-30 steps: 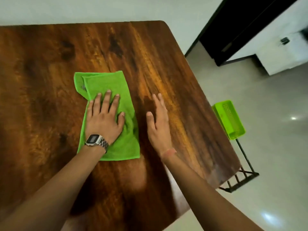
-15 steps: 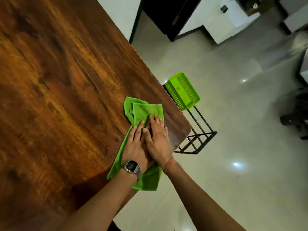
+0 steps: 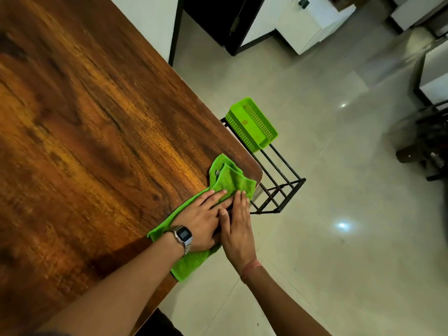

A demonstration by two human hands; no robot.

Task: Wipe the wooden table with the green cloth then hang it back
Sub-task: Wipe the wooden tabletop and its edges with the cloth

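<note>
- Wooden table [image 3: 84, 141] fills the left side, its grain a little blurred, its far and left edges cut off by the frame.
- Left hand [image 3: 202, 223], a watch [image 3: 183, 236] on the wrist, lies flat with straight fingers pressing the green cloth [image 3: 228, 180] at the table's near right corner.
- Cloth hangs over the table edge below the wrist; its middle is hidden under both hands.
- Right hand [image 3: 236, 230] lies alongside, fingers straight and together, touching the left hand, fingertips on the cloth; a red thread [image 3: 251, 269] circles the wrist.
- Just past the corner, a green basket [image 3: 252, 124] sits on a black metal rack [image 3: 278, 187] standing on the pale floor [image 3: 339, 263].
- White cabinets [image 3: 312, 23] upper right; dark shapes at the right edge, too dim to identify.
</note>
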